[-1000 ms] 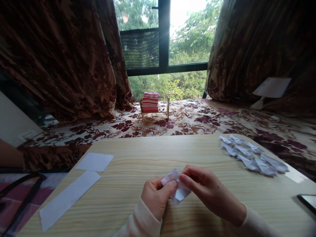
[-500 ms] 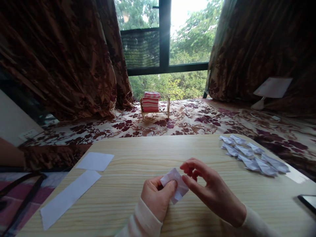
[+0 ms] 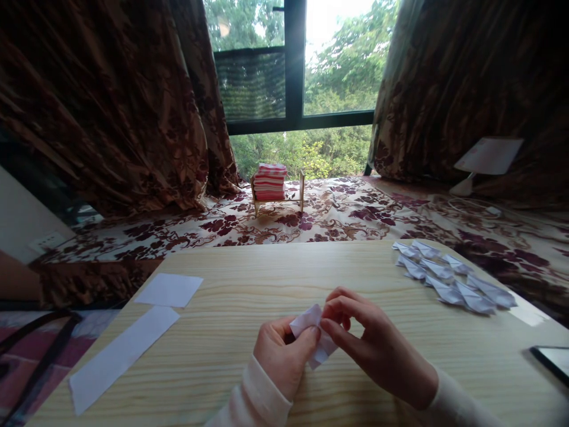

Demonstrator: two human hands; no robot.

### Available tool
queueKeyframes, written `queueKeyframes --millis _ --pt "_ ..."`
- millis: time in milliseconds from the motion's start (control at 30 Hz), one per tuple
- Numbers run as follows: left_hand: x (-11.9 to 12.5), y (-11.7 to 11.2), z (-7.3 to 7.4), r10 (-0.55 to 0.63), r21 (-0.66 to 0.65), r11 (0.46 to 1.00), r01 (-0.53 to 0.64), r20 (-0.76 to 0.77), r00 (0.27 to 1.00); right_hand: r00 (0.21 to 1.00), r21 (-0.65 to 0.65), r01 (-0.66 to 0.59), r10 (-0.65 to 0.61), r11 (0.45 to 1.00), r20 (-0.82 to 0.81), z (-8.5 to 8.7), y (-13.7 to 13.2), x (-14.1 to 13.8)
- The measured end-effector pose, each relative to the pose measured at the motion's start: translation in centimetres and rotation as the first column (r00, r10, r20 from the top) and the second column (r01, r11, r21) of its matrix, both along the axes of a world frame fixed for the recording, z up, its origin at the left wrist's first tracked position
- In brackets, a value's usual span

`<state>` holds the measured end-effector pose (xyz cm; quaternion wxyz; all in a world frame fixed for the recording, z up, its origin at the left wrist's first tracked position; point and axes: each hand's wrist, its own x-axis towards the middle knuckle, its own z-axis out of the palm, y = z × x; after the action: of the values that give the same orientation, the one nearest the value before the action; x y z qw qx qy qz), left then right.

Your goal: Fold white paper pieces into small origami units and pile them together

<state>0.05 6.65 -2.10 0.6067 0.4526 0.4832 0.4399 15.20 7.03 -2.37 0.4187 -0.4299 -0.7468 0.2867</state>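
A small folded piece of white paper (image 3: 323, 350) is held above the near middle of the wooden table. My left hand (image 3: 284, 356) grips it, thumb pressed on top and fingers beneath. My right hand (image 3: 373, 344) is at its upper right part, thumb and index finger pinched together at the paper. The other right fingers curl behind, and the fingertips partly cover the paper, so its exact folds are hard to make out.
On the table (image 3: 231, 284), a white paper rectangle (image 3: 169, 289) and a long paper strip (image 3: 124, 359) lie left. Several folded paper pieces (image 3: 444, 276) stand at the far right. A dark-edged device (image 3: 553, 365) lies at the right edge.
My right hand has moved left onto the paper, and its thumb and index finger have closed together there. My left hand keeps its grip.
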Motion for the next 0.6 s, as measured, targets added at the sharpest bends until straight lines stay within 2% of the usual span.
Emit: queueKeyframes --millis 200,433,500,600 --pt "0.1 -0.1 -0.3 -0.032 0.051 0.998 0.032 -0.014 0.999 0.998 -0.091 0.036 -0.039 0.995 -0.039 0.2 -0.1 -0.4" --pt "-0.1 -0.1 -1.0 0.014 0.164 0.986 0.032 -0.27 0.963 0.998 -0.135 0.065 -0.068 0.989 -0.016 -0.1 0.0 -0.5" --pt "-0.2 -0.1 -1.0 0.0 0.169 0.985 0.046 -0.266 0.964 0.998 -0.154 0.052 -0.058 0.987 -0.03 -0.1 0.0 -0.5" --pt "-0.2 0.1 -0.6 -0.024 0.108 0.993 0.04 -0.141 0.99 0.996 -0.18 0.024 -0.039 0.983 -0.08 0.0 -0.1 -0.6"
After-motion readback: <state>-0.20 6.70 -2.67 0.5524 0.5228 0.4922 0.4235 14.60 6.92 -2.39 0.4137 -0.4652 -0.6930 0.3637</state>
